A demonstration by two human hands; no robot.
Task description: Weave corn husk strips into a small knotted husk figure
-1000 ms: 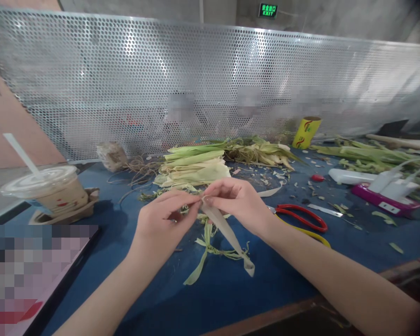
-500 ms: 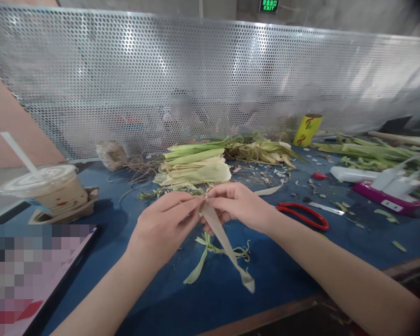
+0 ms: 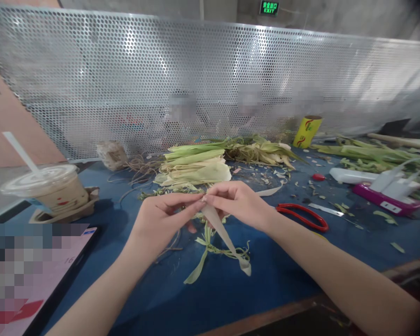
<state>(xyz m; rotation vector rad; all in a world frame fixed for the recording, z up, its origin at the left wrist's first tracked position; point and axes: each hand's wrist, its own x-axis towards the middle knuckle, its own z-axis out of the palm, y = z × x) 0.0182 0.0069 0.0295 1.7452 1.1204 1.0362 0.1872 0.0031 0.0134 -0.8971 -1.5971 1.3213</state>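
My left hand [image 3: 166, 217] and my right hand [image 3: 238, 205] meet over the middle of the blue table, thumbs and fingertips pinched together. Between them they grip the top end of a pale corn husk strip [image 3: 221, 228], which hangs down toward me with a folded tip. Fingers hide the pinched end. Just below, a small green bundle of knotted husk strips [image 3: 210, 247] lies on the table. Beyond my hands rests a stack of green and cream corn husks [image 3: 196, 165]. Close to my right forearm are red-handled scissors [image 3: 303, 217], partly covered by it.
A drink cup [image 3: 45, 186] and a tablet [image 3: 31, 280] occupy the left side. Twine [image 3: 143, 170] lies behind. To the right are a blade [image 3: 326, 209], a purple power strip [image 3: 387, 200], a yellow roll [image 3: 307, 132] and scraps. A perforated metal screen [image 3: 210, 70] closes the back.
The hanging husk strip's tip has risen slightly and shifted left. My left fingers have spread a little below the pinch, while both hands keep hold of the strip's top.
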